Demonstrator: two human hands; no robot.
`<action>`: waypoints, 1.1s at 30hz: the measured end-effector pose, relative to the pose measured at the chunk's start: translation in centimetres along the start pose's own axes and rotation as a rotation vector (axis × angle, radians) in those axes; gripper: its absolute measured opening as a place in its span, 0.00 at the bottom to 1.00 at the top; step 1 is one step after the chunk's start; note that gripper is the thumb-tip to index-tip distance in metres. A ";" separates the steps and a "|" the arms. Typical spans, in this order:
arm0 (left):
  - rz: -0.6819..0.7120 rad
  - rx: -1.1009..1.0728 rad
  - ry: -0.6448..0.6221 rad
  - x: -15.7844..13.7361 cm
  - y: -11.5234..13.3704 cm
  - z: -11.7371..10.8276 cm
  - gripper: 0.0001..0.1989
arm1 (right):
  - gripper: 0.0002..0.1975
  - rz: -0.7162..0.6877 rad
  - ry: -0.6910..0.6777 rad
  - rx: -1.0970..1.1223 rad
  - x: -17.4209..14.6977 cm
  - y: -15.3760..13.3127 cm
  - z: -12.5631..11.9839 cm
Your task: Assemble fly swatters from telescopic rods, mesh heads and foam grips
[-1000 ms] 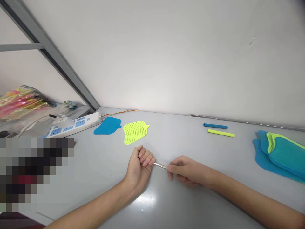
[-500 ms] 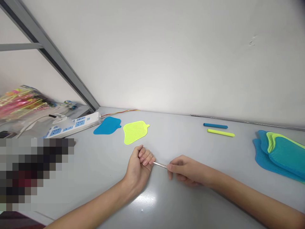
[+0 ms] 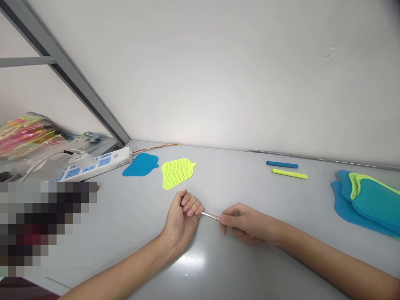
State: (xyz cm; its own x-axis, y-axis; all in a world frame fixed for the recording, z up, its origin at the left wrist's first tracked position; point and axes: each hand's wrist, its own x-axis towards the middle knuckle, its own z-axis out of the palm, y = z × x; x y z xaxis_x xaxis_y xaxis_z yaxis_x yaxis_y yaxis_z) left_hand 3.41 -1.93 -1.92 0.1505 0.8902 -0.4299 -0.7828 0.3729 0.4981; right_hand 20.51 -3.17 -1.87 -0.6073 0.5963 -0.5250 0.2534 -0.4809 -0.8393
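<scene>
A thin silver metal rod (image 3: 210,216) spans the gap between my hands, low over the grey table. My left hand (image 3: 185,218) is closed around its left end, palm side up with the fingers curled in. The other end is pinched between thumb and fingers of my right hand (image 3: 245,221); how far the rod runs inside either hand is hidden. Beyond my left hand lie a yellow perforated fly swatter head (image 3: 177,173) and a blue fly swatter head (image 3: 141,165). Past my right hand, a blue handle tube (image 3: 283,165) and a yellow handle tube (image 3: 289,174) lie side by side.
Several blue and yellow swatter heads (image 3: 378,204) are stacked at the right. On the left are a white power strip (image 3: 109,163) with a plug, bagged colourful goods (image 3: 29,133) and a blurred-out patch. Along the wall's base runs a thin metal rod (image 3: 290,156).
</scene>
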 end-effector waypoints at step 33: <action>-0.048 -0.019 0.018 0.1 0.3 0.4 0.16 | 0.17 -0.007 -0.006 0.005 -0.1 0.2 -0.2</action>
State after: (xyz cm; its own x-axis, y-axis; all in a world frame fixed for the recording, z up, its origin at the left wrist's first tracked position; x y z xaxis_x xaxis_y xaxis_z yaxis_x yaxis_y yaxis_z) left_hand 3.43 -1.68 -1.53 0.1779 0.8665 -0.4664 -0.7865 0.4101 0.4618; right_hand 20.76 -3.17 -2.01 -0.6134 0.5959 -0.5184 0.2454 -0.4800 -0.8422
